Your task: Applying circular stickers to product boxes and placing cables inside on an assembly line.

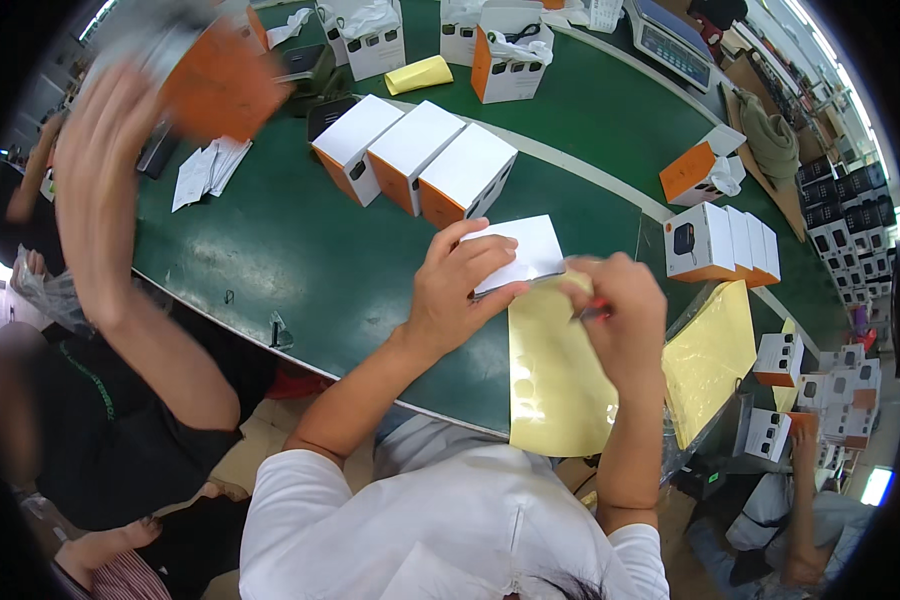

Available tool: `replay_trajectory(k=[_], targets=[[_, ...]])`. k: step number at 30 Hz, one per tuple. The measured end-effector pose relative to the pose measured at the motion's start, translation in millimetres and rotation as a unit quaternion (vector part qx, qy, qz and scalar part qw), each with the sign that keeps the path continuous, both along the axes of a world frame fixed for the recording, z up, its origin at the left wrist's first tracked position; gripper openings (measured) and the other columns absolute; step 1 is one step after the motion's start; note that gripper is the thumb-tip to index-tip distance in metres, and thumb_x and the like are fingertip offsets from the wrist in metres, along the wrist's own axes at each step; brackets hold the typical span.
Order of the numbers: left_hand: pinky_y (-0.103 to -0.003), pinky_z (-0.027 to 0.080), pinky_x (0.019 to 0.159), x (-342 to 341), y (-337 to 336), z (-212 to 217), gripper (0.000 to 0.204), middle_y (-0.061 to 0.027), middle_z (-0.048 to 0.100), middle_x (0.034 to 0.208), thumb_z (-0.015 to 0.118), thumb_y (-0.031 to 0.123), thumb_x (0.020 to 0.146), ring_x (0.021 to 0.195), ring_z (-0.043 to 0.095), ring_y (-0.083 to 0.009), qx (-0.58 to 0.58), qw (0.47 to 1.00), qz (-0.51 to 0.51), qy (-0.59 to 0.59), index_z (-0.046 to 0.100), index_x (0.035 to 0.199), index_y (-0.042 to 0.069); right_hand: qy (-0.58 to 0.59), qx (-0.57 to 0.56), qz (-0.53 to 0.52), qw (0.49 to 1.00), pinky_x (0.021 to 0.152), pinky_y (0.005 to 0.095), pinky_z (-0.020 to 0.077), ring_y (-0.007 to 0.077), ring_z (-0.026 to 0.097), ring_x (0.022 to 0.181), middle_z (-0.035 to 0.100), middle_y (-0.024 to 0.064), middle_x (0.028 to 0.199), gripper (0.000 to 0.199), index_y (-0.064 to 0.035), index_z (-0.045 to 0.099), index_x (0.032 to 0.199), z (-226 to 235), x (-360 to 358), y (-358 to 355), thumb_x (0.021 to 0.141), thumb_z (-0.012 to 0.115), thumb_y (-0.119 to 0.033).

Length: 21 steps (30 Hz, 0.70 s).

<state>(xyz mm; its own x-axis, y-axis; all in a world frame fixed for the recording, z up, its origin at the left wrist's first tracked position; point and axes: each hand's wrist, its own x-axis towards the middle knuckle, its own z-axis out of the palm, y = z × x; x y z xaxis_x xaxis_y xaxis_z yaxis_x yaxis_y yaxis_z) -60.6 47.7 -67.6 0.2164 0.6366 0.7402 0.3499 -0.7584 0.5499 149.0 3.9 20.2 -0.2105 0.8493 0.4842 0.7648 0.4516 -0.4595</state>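
My left hand (460, 285) grips a small white box (530, 245) from its left side, thumb at the near edge and fingers over the top. Just right of it, my right hand (620, 310) is closed with its fingertips by the box's right corner. A small red-and-dark object (596, 311) shows in those fingers, too blurred to name. Beneath the right hand a yellow sheet (555, 385) with round clear stickers hangs over the table's near edge. Three white-and-orange boxes (465, 175) stand in a row beyond my left hand.
At the left a co-worker's hand (105, 130) moves an orange-and-white box (225, 85), blurred. A row of boxes (700, 242) and a yellow sheet stack (710, 360) are on the right. Open boxes (510, 60) and a yellow roll (418, 75) stand across the green table (270, 240).
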Motion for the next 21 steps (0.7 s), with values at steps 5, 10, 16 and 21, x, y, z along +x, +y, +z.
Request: replay_trajectory(k=[5, 10, 16, 21], targets=[[-0.041, 0.054, 0.093, -4, -4, 5, 0.030, -0.0040, 0.067, 0.116, 0.087, 0.020, 0.076, 0.120, 0.059, -0.0336, 0.028, 0.997, 0.026, 0.063, 0.073, 0.102, 0.014, -0.056, -0.021, 0.011, 0.998, 0.062, 0.0350, 0.0415, 0.0230, 0.055, 0.069, 0.058, 0.0015, 0.081, 0.030, -0.0174, 0.077, 0.098, -13, -17, 9, 0.073, 0.077, -0.001], [-0.041, 0.055, 0.091, -3, -2, 5, 0.024, -0.0032, 0.065, 0.112, 0.086, 0.020, 0.076, 0.119, 0.059, -0.0332, 0.030, 0.997, 0.029, 0.068, 0.075, 0.096, 0.015, -0.038, -0.085, 0.005, 0.996, 0.068, 0.0346, 0.0466, 0.0225, 0.056, 0.073, 0.056, 0.0039, 0.082, 0.028, -0.0135, 0.076, 0.101, -18, -7, 5, 0.076, 0.080, -0.002], [-0.045, 0.053, 0.091, -1, 4, 5, 0.021, -0.0012, 0.065, 0.114, 0.085, 0.021, 0.076, 0.118, 0.059, -0.0331, 0.041, 0.994, 0.044, 0.087, 0.074, 0.092, 0.018, 0.084, -0.203, -0.125, 0.968, 0.083, 0.0381, 0.0501, 0.0340, 0.060, 0.089, 0.056, 0.0138, 0.102, 0.031, -0.0044, 0.065, 0.119, -16, 30, -47, 0.090, 0.063, 0.004], [-0.054, 0.047, 0.097, 8, -15, 5, 0.017, -0.0015, 0.065, 0.116, 0.077, 0.021, 0.083, 0.118, 0.059, -0.0317, 0.148, 0.957, 0.172, 0.180, 0.074, 0.100, 0.020, 0.054, -0.249, -0.052, 0.966, 0.083, 0.0350, 0.0489, 0.0319, 0.060, 0.094, 0.055, 0.0177, 0.106, 0.036, 0.0018, 0.061, 0.125, -27, 63, -95, 0.092, 0.053, 0.012]])
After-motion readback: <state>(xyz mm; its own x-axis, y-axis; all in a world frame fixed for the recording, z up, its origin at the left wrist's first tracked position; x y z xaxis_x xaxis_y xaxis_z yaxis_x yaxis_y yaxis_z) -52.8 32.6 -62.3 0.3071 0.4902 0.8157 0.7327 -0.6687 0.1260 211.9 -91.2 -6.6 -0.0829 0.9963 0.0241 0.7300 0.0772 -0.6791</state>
